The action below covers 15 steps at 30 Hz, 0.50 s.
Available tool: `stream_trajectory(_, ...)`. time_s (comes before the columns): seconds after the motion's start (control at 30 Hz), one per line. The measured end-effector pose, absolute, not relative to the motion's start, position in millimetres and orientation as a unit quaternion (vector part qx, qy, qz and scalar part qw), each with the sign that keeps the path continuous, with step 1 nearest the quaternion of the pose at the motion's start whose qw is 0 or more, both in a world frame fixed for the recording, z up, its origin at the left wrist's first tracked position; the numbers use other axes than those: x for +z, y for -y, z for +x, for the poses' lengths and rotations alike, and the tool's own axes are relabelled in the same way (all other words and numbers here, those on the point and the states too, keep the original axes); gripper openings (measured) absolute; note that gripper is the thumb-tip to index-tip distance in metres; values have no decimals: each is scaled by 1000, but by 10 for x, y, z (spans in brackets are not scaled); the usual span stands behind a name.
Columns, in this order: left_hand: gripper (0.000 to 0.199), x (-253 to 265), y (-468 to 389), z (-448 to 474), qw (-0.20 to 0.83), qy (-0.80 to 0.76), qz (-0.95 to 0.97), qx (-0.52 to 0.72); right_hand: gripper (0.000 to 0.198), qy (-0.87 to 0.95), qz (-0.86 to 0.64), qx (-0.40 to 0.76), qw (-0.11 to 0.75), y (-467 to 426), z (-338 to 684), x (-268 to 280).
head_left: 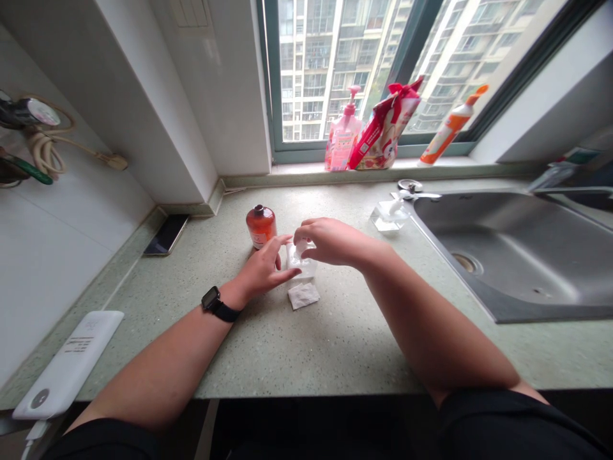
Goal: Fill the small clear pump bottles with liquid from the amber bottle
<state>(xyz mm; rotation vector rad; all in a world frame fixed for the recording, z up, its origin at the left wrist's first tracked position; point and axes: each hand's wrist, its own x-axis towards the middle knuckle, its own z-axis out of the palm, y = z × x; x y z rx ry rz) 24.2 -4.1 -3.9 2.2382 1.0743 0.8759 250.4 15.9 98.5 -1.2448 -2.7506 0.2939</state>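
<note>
Nearest me, at the left edge of the green speckled counter (335, 345), lies a white power bank (67, 364). Further in, my two forearms reach out to the middle of the counter. A small folded white wipe (303, 295) lies flat on the counter just in front of my hands, touching neither.

My left hand (263, 271), with a black watch (213, 300) at the wrist, rests on the counter with its fingers (287, 276) stretched out loosely and pressed against the left side of a small clear plastic container (301, 265). My right hand (330, 241) comes over the container from the right; its fingertips (301, 237) curl down and pinch something white at the container's top. So the container sits between my two hands, steadied on the left and gripped from above on the right.

Just behind my left hand stands a small orange bottle (261, 225) with a dark cap, apart from my fingers. A dark phone (166, 234) lies by the wall to the left. To the right is the steel sink (507, 255), with a clear dispenser (390, 214) at its corner. Farthest off, on the windowsill, stand a pink pump bottle (342, 135), a red pouch (385, 128) and an orange-and-white bottle (447, 131).
</note>
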Motion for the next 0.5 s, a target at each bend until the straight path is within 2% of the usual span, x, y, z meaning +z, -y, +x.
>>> stream_trajectory(0.13, 74, -40, 36, 243, 253, -393, 824, 320, 24, 895, -443, 45, 32, -145, 2440, 976)
stream_trajectory(0.27, 75, -54, 29, 243, 254, -395, 822, 322, 40, 881, -473, 5, 15, -134, 2387, 963)
stream_trajectory(0.37, 77, -60, 31, 242, 257, -397, 820, 322, 47, 877, -479, 24, 18, -119, 2430, 969)
stream_trajectory(0.5, 78, -61, 37, 239, 256, -392, 820, 329, 57, 893, -440, 75, 62, -96, 2561, 995)
